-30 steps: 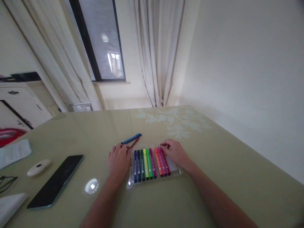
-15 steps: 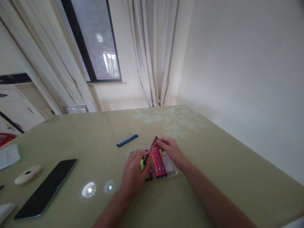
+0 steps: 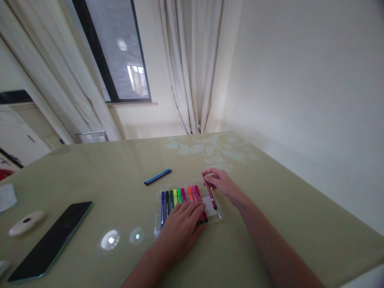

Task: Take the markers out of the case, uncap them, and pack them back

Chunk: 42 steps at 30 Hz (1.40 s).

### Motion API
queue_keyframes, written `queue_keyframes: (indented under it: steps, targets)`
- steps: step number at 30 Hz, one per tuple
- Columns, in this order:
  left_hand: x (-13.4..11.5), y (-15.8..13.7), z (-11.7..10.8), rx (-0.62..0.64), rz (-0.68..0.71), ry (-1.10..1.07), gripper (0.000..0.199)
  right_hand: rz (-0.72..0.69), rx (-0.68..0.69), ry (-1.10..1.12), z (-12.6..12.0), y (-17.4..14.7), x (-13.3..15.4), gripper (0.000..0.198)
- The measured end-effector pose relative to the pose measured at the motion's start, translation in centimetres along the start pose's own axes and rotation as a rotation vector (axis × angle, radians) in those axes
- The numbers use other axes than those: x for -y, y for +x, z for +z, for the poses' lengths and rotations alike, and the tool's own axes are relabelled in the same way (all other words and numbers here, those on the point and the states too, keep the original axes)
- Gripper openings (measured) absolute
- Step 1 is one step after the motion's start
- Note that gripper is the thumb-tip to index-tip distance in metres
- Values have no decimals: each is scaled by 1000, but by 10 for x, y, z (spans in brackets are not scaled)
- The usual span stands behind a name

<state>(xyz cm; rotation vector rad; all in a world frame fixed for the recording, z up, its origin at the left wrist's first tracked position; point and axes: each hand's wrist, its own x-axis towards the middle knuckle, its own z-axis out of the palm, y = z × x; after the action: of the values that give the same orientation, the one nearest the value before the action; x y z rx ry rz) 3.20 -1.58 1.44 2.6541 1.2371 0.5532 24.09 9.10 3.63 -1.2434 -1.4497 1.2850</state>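
My right hand (image 3: 221, 183) pinches the upper end of a brown felt-tip marker (image 3: 211, 196), which slants over the right part of a clear plastic case (image 3: 221, 216). My left hand (image 3: 183, 224) lies across the lower part of the case, fingers stretched out over the markers and holding none of them. In the case is a row of felt-tip markers, among them a dark blue marker (image 3: 163, 206), a yellow marker (image 3: 175, 196) and an orange marker (image 3: 190, 193). The left hand covers the lower ends of several. A white patch (image 3: 208, 205) shows beneath the brown marker.
Two blue markers (image 3: 157, 177) lie side by side behind the case. To the left are a black tablet-like slab (image 3: 52, 240), a white oval object (image 3: 27, 223) and a pale cloth or paper (image 3: 7, 197). A wall (image 3: 300, 120) runs along the table's right side.
The brown marker was tilted between both hands over the middle of the case. Now only my right hand has it, further right, and my left hand has let go and lowered onto the markers.
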Motion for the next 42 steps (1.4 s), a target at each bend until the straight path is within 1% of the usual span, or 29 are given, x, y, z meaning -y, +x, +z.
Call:
queue_keyframes:
  steps: [2,4,7,9,11,13,17,20,22,24,25,26,27,28,29,31,34,39,42]
  targets:
    - [1,1,-1,-4,-21,2,52,11,86,-67,2,-1,-3,21]
    - [1,2,-2,3,-1,8,51,-14,122,-144,7,-3,-4,17]
    - [-1,2,-5,17,29,37,44,-108,76,-327,13,-4,-4,12]
    - [-2,2,-7,16,29,66,43,-168,34,-486,15,-5,-3,10]
    - [-5,2,-7,11,22,89,43,-198,5,-635,16,-6,-2,6]
    - [-8,1,-6,7,5,98,43,-194,-10,-728,17,-6,-2,7]
    - [-13,0,-5,-8,-10,78,44,-164,-9,-750,16,-6,-2,9]
    - [-5,2,-8,-31,-8,-8,44,-178,1,-735,14,-5,-1,7]
    - [13,4,-14,-104,-90,-84,41,-191,-5,-743,14,-4,-1,7]
    - [39,3,-20,-231,-267,-88,40,-202,-19,-751,15,-5,-1,9]
    - [54,1,-23,-306,-388,-32,41,-205,-24,-750,16,-5,0,9]
    - [68,-1,-26,-352,-510,56,42,-207,-28,-745,17,-6,0,10]
    - [80,-5,-28,-368,-630,155,43,-209,-30,-738,19,-7,1,10]
    - [90,-8,-30,-354,-726,237,44,-211,-34,-731,20,-8,1,11]
    - [98,-12,-32,-333,-780,285,43,-215,-38,-726,21,-8,1,11]
    - [105,-16,-33,-295,-805,350,37,-228,-49,-723,23,-9,1,11]
    - [102,-15,-35,-270,-755,400,28,-246,-65,-725,23,-8,0,11]
    - [97,-13,-34,-185,-772,413,33,-272,-89,-705,24,-7,0,12]
    - [99,-15,-33,-168,-741,392,30,-305,-92,-684,27,-8,-1,12]
